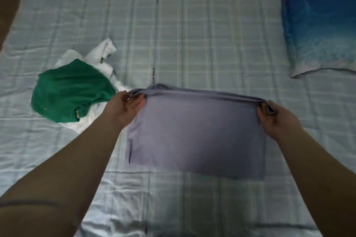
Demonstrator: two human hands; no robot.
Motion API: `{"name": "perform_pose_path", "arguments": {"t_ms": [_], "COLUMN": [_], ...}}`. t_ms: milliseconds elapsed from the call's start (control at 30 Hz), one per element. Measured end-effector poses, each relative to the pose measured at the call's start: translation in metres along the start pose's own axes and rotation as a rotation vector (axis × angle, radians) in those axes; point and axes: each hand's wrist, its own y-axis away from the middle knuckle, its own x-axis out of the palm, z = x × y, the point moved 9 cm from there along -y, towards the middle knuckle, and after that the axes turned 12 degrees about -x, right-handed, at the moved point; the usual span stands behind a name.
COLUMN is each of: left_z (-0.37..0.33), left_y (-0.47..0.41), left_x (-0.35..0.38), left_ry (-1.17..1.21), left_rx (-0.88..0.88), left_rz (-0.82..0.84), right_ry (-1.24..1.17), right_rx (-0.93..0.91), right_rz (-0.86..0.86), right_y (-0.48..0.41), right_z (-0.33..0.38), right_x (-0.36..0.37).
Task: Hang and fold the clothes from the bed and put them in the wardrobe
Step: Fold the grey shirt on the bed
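Your left hand (126,107) and right hand (273,117) each pinch a top corner of the lavender garment (196,136) — soft, folded into a rectangle, its lower part on the bed (212,34). Two more clothes (green garment (71,90) over crumpled white garment (102,56)) lie left; one pillow (321,21) right.

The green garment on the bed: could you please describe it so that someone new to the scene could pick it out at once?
Start from the pale checked bed sheet and look left of the lavender garment held by both hands. There a crumpled green garment lies on top of a white garment. It is the only green thing on the bed, unfolded and untouched.
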Motion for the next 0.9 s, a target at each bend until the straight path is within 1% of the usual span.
{"name": "perform_pose_path", "arguments": {"t_ms": [100,200,267,300,333,367,400,433,467,500,533,567,600,633,667,700,733,800,900], "left_z": [-0.005,0.000,0.001,0.000,-0.002,-0.003,-0.003,-0.004,-0.006,-0.005,0.000,0.008,0.021,0.033,0.042,0.047,0.050,0.056,0.060], "left_y": [-0.060,-0.108,-0.127,-0.131,-0.132,-0.130,-0.126,-0.120,-0.110,-0.099,-0.090,-0.086,-0.087,-0.094,-0.102,-0.110,-0.119,-0.128,-0.136], "left_x": [0.016,0.023,0.018,0.014,0.014,0.015,0.016,0.018,0.024,0.032,0.045,0.058,0.068,0.071,0.068,0.064,0.059,0.050,0.047], "left_ry": [-0.006,-0.052,-0.013,0.018,0.000,-0.080,-0.221,-0.392,-0.595,-0.838,-1.115,-1.402,-1.664,-1.872,-2.018,-2.101,-2.146,-2.197,-2.232], "left_rx": [0.000,-0.044,-0.049,-0.016,0.040,0.113,0.201,0.314,0.464,0.633,0.796,0.954,1.076,1.139,1.140,1.098,1.050,1.015,1.015], "left_rz": [0.044,0.113,0.098,0.084,0.085,0.088,0.065,0.033,0.000,-0.023,-0.034,-0.041,-0.038,-0.066,-0.127,-0.198,-0.258,-0.330,-0.366], "right_ry": [-0.027,-0.025,-0.034,-0.039,-0.044,-0.042,-0.020,0.059,0.216,0.436,0.706,1.000,1.274,1.513,1.719,1.867,1.950,1.996,2.021], "right_rx": [-0.005,0.005,0.008,-0.008,-0.048,-0.114,-0.199,-0.307,-0.425,-0.556,-0.708,-0.847,-0.979,-1.097,-1.174,-1.196,-1.168,-1.102,-1.091], "right_rz": [-0.005,0.030,0.041,0.035,0.035,0.050,0.085,0.127,0.153,0.152,0.165,0.221,0.314,0.421,0.491,0.487,0.432,0.341,0.335], "right_y": [-0.047,-0.084,-0.099,-0.103,-0.105,-0.106,-0.103,-0.096,-0.087,-0.077,-0.067,-0.057,-0.049,-0.047,-0.050,-0.059,-0.068,-0.082,-0.089], "right_z": [-0.019,-0.039,-0.048,-0.049,-0.047,-0.043,-0.038,-0.032,-0.028,-0.023,-0.019,-0.021,-0.030,-0.042,-0.055,-0.064,-0.068,-0.069,-0.074], "right_x": [0.009,0.012,0.011,0.009,0.006,0.006,0.007,0.011,0.015,0.020,0.029,0.043,0.056,0.067,0.070,0.068,0.064,0.057,0.053]}}
